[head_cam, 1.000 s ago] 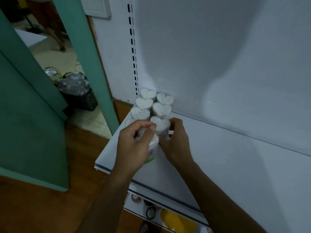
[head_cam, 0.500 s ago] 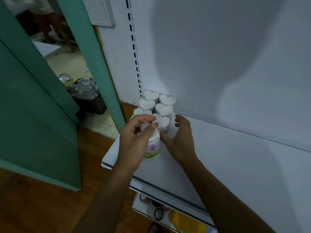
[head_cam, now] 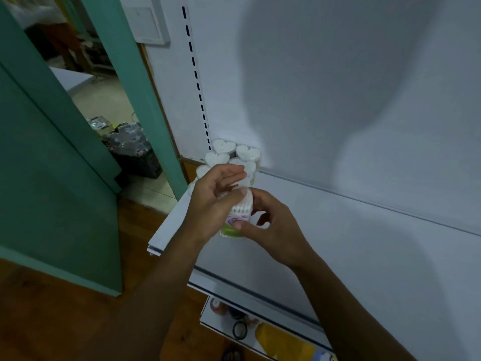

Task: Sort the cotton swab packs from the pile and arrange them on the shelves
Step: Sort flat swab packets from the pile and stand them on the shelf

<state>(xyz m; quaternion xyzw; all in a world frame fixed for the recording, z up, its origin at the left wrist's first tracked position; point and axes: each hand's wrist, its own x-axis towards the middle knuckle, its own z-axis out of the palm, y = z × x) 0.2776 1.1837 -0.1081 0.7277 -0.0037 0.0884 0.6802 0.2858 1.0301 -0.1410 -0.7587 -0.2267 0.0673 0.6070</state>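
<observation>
we hold one cotton swab pack (head_cam: 238, 213) upright above the shelf (head_cam: 338, 246), near its left edge, in front of the standing heart-shaped packs (head_cam: 234, 157) in the back left corner. our left hand (head_cam: 213, 201) grips its top; our right hand (head_cam: 270, 227) pinches its labelled lower side, thumb on the label.

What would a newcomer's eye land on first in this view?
Probably the two hands meeting mid-frame: the left hand and right hand both hold one cotton swab pack above the white shelf. Next, the cluster of heart-shaped packs standing in the shelf's back left corner, just behind the hands. The green door frame on the left stands out too.
</observation>
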